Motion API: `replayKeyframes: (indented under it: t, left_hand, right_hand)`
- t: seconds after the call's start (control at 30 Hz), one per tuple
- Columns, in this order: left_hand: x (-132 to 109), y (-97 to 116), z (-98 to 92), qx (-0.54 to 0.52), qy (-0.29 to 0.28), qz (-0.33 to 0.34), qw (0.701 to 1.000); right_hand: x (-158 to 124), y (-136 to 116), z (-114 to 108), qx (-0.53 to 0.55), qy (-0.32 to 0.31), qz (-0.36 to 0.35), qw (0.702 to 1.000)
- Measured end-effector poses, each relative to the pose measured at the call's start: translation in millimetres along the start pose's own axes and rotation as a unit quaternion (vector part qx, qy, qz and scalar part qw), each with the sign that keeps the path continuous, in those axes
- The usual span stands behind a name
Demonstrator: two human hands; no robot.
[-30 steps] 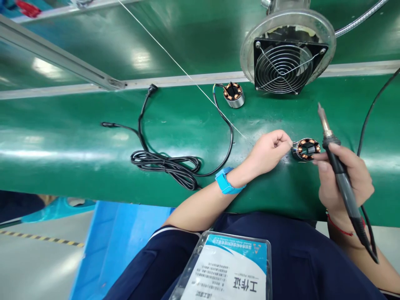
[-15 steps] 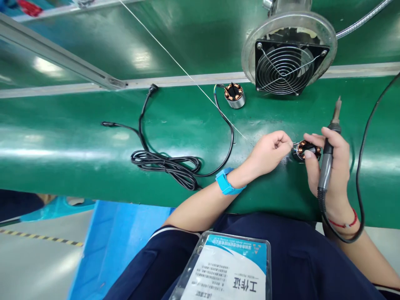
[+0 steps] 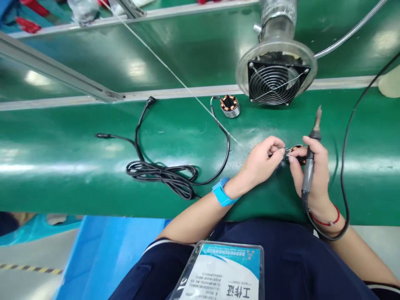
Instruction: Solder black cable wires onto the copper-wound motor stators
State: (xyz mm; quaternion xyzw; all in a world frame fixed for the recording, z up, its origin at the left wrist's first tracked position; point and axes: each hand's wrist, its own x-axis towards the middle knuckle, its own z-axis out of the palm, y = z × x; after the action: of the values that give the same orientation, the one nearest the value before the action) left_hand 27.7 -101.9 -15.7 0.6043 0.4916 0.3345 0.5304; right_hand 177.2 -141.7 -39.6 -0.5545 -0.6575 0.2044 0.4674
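My left hand [image 3: 260, 163], with a blue wrist strap [image 3: 223, 192], is closed in a pinch at the thin wires [image 3: 287, 152] of a small motor stator [image 3: 298, 148] with copper windings. A soldering iron [image 3: 308, 170] rests in the grip of my right hand [image 3: 318, 180], its tip pointing up and away from the stator. The thumb and index finger of that hand reach to the same wires, close to my left fingertips. My fingers cover much of the stator.
Farther back stands a second stator [image 3: 230, 110], joined to a coiled black cable [image 3: 162, 171]. A fan on a round duct hood [image 3: 275, 83] hangs at the back edge of the green bench [image 3: 62, 179]. The iron's cord [image 3: 343, 166] loops on the right. A white string [image 3: 175, 77] crosses diagonally.
My right thumb and index finger have shifted from the stator's body to its wires, nearer my left fingertips. The soldering iron moved left along with that hand. The camera view has shifted a little.
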Motion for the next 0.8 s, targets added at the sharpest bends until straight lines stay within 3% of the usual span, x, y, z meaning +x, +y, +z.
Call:
replayKeyframes:
  t: [0.17,0.2,0.27,0.4,0.53,0.8]
  left_hand:
    - [-6,9,-10.1,0.028,0.015,0.048,0.998]
    - [-6,8,-12.6,0.064,-0.011,0.045,0.997]
    - [-3,3,-16.6,0.105,0.009,0.065,0.992]
    - [3,-6,-19.5,0.148,0.010,0.124,0.981]
    - [5,-6,-21.4,0.182,-0.002,0.160,0.970]
    - [10,-7,-23.7,0.194,0.012,0.157,0.968]
  right_hand:
    - [2,-11,9,-0.007,0.031,-0.009,0.999]
    - [4,-12,11,-0.023,0.038,-0.012,0.999]
    - [7,-12,14,-0.042,0.054,-0.020,0.997]
    - [11,-10,16,0.057,0.041,0.026,0.997]
    - [10,-11,17,0.078,0.060,0.026,0.995]
    - [8,-8,14,-0.024,0.023,-0.022,0.999]
